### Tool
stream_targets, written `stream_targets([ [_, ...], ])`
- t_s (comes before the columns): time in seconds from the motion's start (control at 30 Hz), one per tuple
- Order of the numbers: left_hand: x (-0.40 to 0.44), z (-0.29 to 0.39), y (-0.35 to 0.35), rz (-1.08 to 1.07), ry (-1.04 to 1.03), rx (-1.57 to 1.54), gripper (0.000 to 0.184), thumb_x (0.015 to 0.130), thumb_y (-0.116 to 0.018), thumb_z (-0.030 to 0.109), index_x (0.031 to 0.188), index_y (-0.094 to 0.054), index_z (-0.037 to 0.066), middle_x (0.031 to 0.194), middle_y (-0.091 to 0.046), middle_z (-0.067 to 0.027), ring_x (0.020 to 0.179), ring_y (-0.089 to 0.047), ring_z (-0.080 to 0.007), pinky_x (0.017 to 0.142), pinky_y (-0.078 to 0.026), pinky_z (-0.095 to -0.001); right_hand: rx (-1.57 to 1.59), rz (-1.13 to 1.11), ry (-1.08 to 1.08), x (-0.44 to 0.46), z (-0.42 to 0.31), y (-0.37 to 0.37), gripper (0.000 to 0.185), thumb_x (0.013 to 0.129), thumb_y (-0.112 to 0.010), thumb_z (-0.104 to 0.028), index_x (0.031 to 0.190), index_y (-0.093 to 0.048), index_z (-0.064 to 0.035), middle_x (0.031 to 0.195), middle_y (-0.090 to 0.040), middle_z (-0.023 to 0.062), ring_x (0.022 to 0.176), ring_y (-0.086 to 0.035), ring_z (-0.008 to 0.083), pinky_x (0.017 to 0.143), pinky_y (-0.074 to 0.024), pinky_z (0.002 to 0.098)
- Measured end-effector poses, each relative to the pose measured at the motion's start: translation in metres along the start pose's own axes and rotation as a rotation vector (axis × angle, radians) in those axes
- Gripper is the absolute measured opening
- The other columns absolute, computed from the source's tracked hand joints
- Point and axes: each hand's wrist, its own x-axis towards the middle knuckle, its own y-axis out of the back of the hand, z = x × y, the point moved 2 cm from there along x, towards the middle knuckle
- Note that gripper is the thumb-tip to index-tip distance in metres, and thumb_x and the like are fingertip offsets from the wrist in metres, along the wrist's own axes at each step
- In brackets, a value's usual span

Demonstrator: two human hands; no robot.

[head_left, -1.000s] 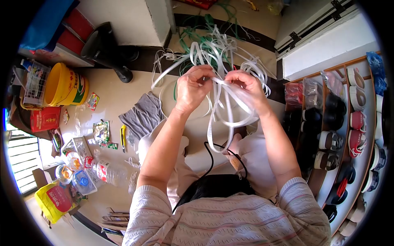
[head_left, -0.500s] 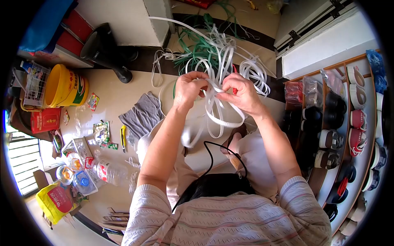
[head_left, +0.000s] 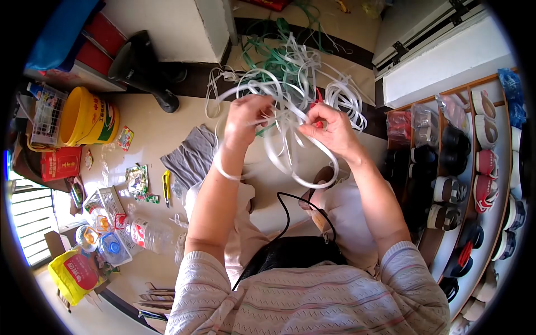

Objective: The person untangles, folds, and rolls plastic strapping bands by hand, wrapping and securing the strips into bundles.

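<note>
My left hand (head_left: 245, 124), smeared by motion, is closed around white plastic strapping (head_left: 330, 159) that loops between both hands. My right hand (head_left: 335, 134) pinches the same strapping between thumb and fingers. Something red (head_left: 319, 100) shows beside the right fingers, partly hidden by that hand; its kind is unclear. Loops hang below the hands, over the floor between the knees. Beyond the hands lies a tangled heap of green strapping (head_left: 273, 56) and white strapping, with a looser white coil (head_left: 347, 103) at its right.
A shoe rack (head_left: 441, 254) stands on the right. To the left are a black boot (head_left: 137, 67), a yellow bucket (head_left: 89, 118), a grey cloth (head_left: 192, 156), a yellow utility knife (head_left: 166, 187) and a plastic bottle (head_left: 148, 234). A black bag (head_left: 296, 254) rests at my lap.
My left hand has moved a little left, away from the right hand, and the white loops have spread wider. My right hand has barely shifted.
</note>
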Motion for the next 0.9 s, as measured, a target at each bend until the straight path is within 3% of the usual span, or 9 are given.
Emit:
stream_targets([
  [0.07, 0.007, -0.003, 0.012, 0.162, 0.083, -0.416, 0.023, 0.083, -0.057, 0.019, 0.089, -0.054, -0.002, 0.075, -0.058, -0.0135, 0.063, -0.057, -0.0231, 0.057, -0.048, -0.033, 0.12, -0.033, 0.036, -0.002, -0.001, -0.002, 0.014, 0.074, -0.07, -0.008, 0.075, -0.057, -0.0042, 0.07, -0.057, -0.0005, 0.065, -0.054, 0.0074, 0.062, -0.0458, 0.022],
  [0.13, 0.001, 0.002, 0.021, 0.146, -0.086, -0.699, 0.023, 0.085, -0.053, 0.022, 0.092, -0.052, 0.0, 0.079, -0.058, -0.013, 0.072, -0.058, -0.0268, 0.066, -0.05, -0.0385, 0.556, 0.06, -0.113, -0.004, 0.011, 0.004, 0.007, 0.078, -0.066, -0.01, 0.081, -0.06, -0.0058, 0.074, -0.06, -0.0003, 0.069, -0.055, 0.0049, 0.062, -0.0455, 0.0198],
  [0.2, 0.008, 0.008, 0.036, 0.04, -0.054, -0.599, 0.028, 0.094, -0.038, 0.028, 0.082, -0.048, 0.005, 0.085, -0.059, -0.0142, 0.074, -0.061, -0.0296, 0.062, -0.051, -0.0388, 0.488, 0.255, -0.159, -0.002, 0.018, 0.027, 0.01, 0.083, -0.061, -0.016, 0.083, -0.059, -0.0063, 0.074, -0.06, 0.0019, 0.067, -0.055, 0.0074, 0.061, -0.0465, 0.0225],
  [0.3, 0.007, 0.012, 0.044, 0.073, -0.078, -0.643, 0.03, 0.094, -0.038, 0.029, 0.08, -0.049, 0.005, 0.082, -0.06, -0.0148, 0.073, -0.062, -0.0296, 0.061, -0.051, -0.0355, 1.028, 0.572, -0.268, 0.006, 0.03, 0.053, 0.014, 0.087, -0.057, -0.021, 0.086, -0.056, -0.0073, 0.066, -0.054, 0.0018, 0.058, -0.05, 0.0111, 0.054, -0.0441, 0.0278],
  [0.53, -0.008, 0.013, -0.005, -0.067, -0.166, 0.111, 0.025, 0.087, -0.055, 0.027, 0.095, -0.057, 0.004, 0.083, -0.063, -0.009, 0.073, -0.062, -0.0191, 0.06, -0.048, -0.0268, 1.083, 0.381, -0.295, 0.005, 0.029, 0.051, 0.012, 0.088, -0.055, -0.018, 0.083, -0.055, -0.0075, 0.062, -0.046, -0.0009, 0.053, -0.043, 0.0108, 0.051, -0.043, 0.0286],
  [0.6, -0.01, 0.006, -0.019, -0.069, -0.155, 0.157, 0.041, 0.08, -0.065, 0.027, 0.111, -0.054, 0.002, 0.095, -0.062, -0.0086, 0.086, -0.059, -0.0155, 0.068, -0.047, -0.0278, 1.058, 0.271, -0.277, 0.005, 0.029, 0.047, 0.011, 0.088, -0.056, -0.018, 0.085, -0.056, -0.0064, 0.062, -0.046, -0.001, 0.052, -0.044, 0.0109, 0.049, -0.0424, 0.0285],
  [0.7, -0.01, 0.001, -0.03, 0.032, -0.425, 0.409, 0.048, 0.079, -0.066, 0.018, 0.118, -0.047, -0.001, 0.092, -0.061, -0.0088, 0.084, -0.059, -0.0148, 0.07, -0.046, -0.0292, 1.012, 0.158, -0.365, 0.0, 0.017, 0.03, 0.013, 0.086, -0.058, -0.016, 0.091, -0.057, -0.0039, 0.06, -0.049, -0.0004, 0.051, -0.048, 0.01, 0.046, -0.043, 0.0277],
  [0.77, -0.003, -0.005, -0.022, -0.015, -0.271, 0.331, 0.042, 0.079, -0.063, 0.014, 0.116, -0.049, -0.001, 0.088, -0.061, -0.0078, 0.079, -0.06, -0.0161, 0.069, -0.045, -0.029, 1.104, -0.037, -0.349, -0.001, 0.017, 0.022, 0.013, 0.085, -0.059, -0.015, 0.093, -0.058, -0.0041, 0.061, -0.053, 0.0014, 0.051, -0.051, 0.0103, 0.047, -0.046, 0.0284],
  [0.9, -0.005, 0.011, 0.0, 0.118, -0.212, 0.139, 0.023, 0.077, -0.054, 0.004, 0.098, -0.059, -0.001, 0.084, -0.062, -0.0084, 0.075, -0.06, -0.0185, 0.063, -0.045, -0.0265, 1.049, 0.343, -0.267, 0.003, 0.043, 0.063, 0.013, 0.086, -0.056, -0.015, 0.092, -0.06, -0.0036, 0.072, -0.059, 0.0045, 0.056, -0.054, 0.0142, 0.053, -0.0475, 0.031],
])
